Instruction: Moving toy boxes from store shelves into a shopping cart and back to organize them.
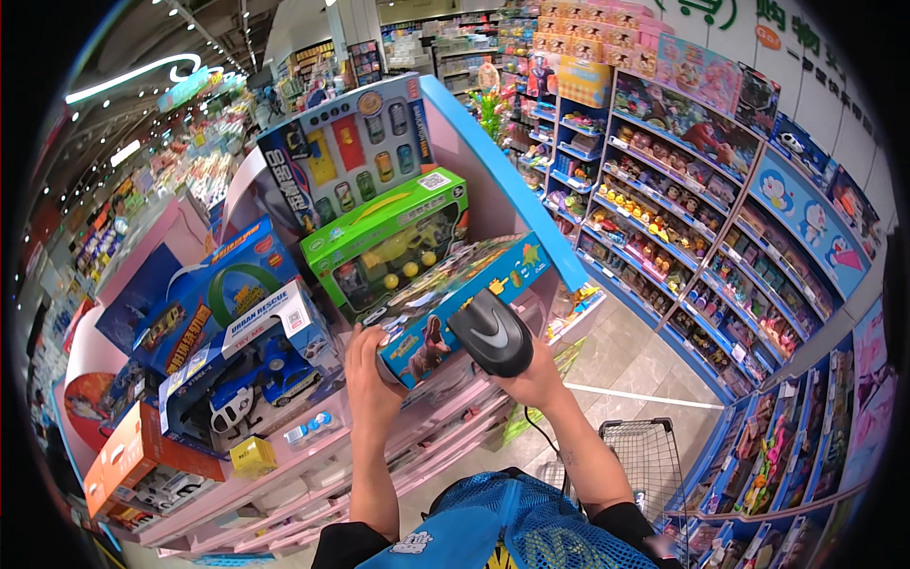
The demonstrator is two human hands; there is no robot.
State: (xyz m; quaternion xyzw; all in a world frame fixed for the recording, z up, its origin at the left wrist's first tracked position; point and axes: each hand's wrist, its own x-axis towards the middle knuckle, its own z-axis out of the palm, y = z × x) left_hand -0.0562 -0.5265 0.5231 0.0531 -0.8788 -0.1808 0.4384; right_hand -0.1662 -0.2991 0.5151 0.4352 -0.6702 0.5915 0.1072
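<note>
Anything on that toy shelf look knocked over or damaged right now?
Nothing looks damaged. The boxes on the pink shelf lean at mixed angles. The left hand holds a blue toy box tilted; the right hand holds a black scanner.

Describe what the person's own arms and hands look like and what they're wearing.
Both forearms are bare, coming up from the lower edge. The left hand and right hand wear no gloves, and no rings or watch can be made out. Short black sleeves end near the elbows, under a bright blue mesh vest with a small white patch on the chest.
</note>
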